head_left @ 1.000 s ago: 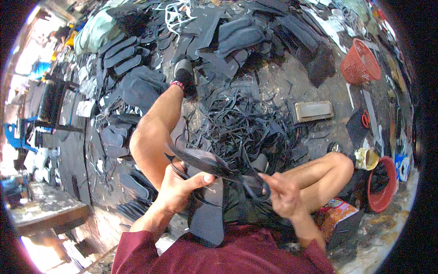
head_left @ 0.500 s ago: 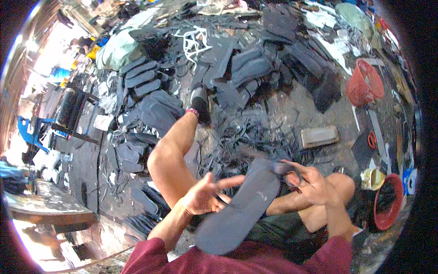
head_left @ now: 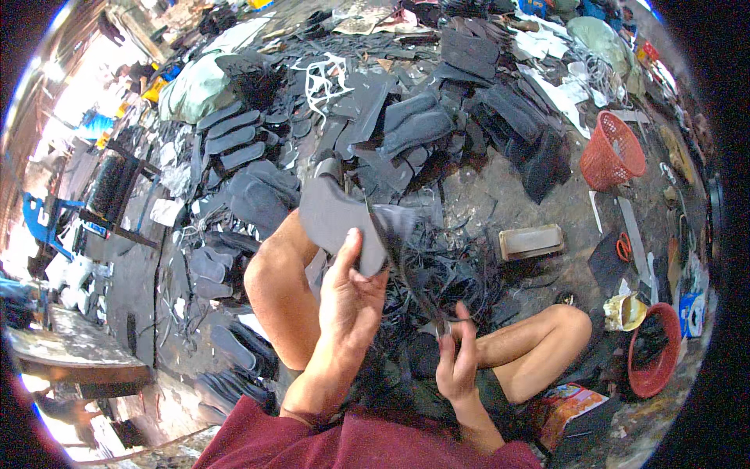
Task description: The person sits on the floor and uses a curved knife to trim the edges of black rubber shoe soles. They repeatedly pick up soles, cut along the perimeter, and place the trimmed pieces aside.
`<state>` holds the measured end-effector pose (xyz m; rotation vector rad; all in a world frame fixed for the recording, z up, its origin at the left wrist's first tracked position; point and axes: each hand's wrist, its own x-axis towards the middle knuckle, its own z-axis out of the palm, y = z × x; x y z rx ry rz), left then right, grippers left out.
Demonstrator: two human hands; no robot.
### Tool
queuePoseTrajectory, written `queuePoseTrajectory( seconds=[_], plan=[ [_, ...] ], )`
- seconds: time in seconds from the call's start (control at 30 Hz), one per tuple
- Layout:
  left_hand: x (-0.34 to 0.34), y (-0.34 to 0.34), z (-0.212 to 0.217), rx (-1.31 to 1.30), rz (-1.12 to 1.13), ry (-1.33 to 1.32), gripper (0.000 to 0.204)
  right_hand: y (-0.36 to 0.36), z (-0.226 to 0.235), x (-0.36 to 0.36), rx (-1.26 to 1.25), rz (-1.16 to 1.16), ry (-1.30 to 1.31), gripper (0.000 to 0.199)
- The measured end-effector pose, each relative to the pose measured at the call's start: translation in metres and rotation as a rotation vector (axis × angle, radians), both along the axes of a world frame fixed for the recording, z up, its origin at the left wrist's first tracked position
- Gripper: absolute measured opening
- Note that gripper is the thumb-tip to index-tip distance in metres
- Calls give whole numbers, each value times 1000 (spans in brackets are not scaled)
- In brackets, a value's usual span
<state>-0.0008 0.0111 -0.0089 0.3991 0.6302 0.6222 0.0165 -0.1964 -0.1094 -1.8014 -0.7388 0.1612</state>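
Note:
A flat grey shoe sole (head_left: 342, 217) is raised in front of me, tilted, its far end close to my left knee. My left hand (head_left: 355, 301) grips its near end, thumb on the face and fingers behind. Lower and to the right, my right hand (head_left: 457, 356) is closed in a pinch on a thin dark strip (head_left: 419, 293). That strip runs up toward the sole's right edge; whether it is still joined there I cannot tell. Something small and shiny shows at the right fingertips, too blurred to name. A heap of dark trimmings (head_left: 461, 270) lies beyond my hands.
Stacked dark soles (head_left: 234, 141) lie at the far left, with more dark soles (head_left: 418, 125) ahead. A pale rectangular block (head_left: 531, 242) sits right of the trimmings. Further right are a red basket (head_left: 613, 152), orange-handled scissors (head_left: 623, 248), a yellowish tin (head_left: 625, 311) and a red tub (head_left: 655, 352).
The sole has moved from near my lap, under my right hand, up and left into my left hand's grip. My left hand has closed; my right hand has dropped lower and left.

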Motion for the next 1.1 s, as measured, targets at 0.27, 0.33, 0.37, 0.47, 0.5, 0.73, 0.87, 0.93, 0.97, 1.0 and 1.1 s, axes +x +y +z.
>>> queuePoseTrajectory(
  seconds=[0.27, 0.33, 0.37, 0.47, 0.5, 0.73, 0.87, 0.93, 0.97, 1.0, 1.1],
  plan=[
    [-37, -12, -19, 53, 65, 253, 37, -32, 8, -24, -182, 1, -114, 33],
    [-45, -16, -24, -5, 25, 326, 36, -26, 21, -9, -166, 76, -83, 33],
    [-46, -18, -22, -8, 51, 360, 32, -24, 29, -2, -180, 130, -67, 33],
    [-62, -17, -28, -20, 25, 527, 28, -20, 39, 10, -172, 246, -34, 33],
    [-63, -19, -29, -9, 32, 539, 28, -17, 44, 12, -198, 261, -35, 32],
    [-57, -8, -12, -74, 92, 474, 30, -44, 23, -18, -60, 203, -41, 31],
    [-53, -4, -15, -86, 132, 440, 34, -64, 12, -36, -182, 213, 82, 32],
    [-49, -6, -12, -79, 142, 446, 34, -58, 5, -43, -145, 177, 58, 32],
    [-49, -6, -12, -81, 137, 457, 34, -53, 4, -41, -137, 164, 33, 32],
    [-50, -8, -12, -84, 135, 473, 34, -49, 4, -37, -130, 154, 14, 32],
    [-57, -13, -26, -39, 136, 517, 30, -40, 27, -10, -234, 201, -19, 33]
  ],
)
